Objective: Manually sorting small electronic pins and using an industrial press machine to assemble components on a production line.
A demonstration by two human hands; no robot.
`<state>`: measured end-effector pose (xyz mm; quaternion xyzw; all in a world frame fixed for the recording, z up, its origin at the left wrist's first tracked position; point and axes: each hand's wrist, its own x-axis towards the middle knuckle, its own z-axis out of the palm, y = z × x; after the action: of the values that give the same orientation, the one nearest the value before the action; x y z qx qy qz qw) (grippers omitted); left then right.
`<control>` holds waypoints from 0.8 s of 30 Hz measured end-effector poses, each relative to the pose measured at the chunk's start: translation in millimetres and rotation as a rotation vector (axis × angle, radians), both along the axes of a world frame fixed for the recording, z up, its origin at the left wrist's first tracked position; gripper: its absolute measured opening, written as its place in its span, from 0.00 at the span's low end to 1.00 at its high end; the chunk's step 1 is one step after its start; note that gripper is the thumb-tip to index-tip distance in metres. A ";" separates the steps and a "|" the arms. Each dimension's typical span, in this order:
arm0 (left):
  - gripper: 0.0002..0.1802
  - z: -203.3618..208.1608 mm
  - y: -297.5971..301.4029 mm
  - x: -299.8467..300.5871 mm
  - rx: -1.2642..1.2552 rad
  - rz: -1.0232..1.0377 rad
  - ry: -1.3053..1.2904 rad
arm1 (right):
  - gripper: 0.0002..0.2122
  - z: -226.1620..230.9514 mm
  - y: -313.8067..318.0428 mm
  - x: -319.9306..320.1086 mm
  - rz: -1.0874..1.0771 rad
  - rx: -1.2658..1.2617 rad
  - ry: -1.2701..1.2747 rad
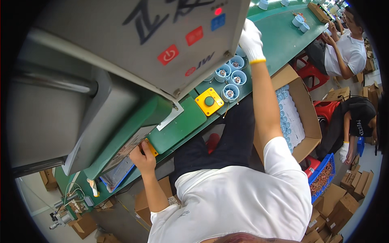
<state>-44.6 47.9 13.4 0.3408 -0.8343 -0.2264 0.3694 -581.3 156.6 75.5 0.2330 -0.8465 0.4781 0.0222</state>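
1. Machine (133,101): grey and green, filling my upper left; its panel (174,34) conceals part of the work, so any piece being handled behind it is unseen.
2. Bench (279,40): green, running beneath the machine and away to my upper right.
3. Carton (312,117): open beside my right arm; rows of light-blue round parts (285,121) line a white sheet. Whether these are done or waiting, I cannot tell.
4. Hands: my gloved right hand (251,38) reaches past the panel, its fingertips hidden, grasp undetermined. My bare left hand (143,158) is bent at a yellow button box (152,148); pressing cannot be confirmed.
5. Light-blue housings (230,92): several stand loose on the bench, just beside the panel, centres fitted; I judge the batch partway through.
6. Markings: on the panel, black handwritten strokes, red and blue squares, one with a power symbol, and a small red-and-black maker's mark.
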 end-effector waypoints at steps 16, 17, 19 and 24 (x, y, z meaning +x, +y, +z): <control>0.16 45.4 -19.6 -12.5 -0.058 -0.110 0.095 | 0.17 3.9 58.9 115.6 0.260 -0.516 0.099; 0.16 52.7 -24.9 -23.2 -0.058 -0.112 0.100 | 0.15 -2.5 68.3 138.2 0.375 -0.557 0.217; 0.15 81.6 -32.9 -48.0 -0.318 -0.185 0.001 | 0.13 2.9 81.0 177.8 0.535 -0.365 0.562; 0.18 103.7 -54.7 -65.5 -0.266 -0.233 -0.259 | 0.13 -8.0 88.4 240.5 0.573 -0.335 0.536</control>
<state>-110.2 -6.8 117.1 0.2168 -0.9311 -0.1097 0.2721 -340.8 245.0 67.5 0.5682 -0.6225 0.5182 0.1454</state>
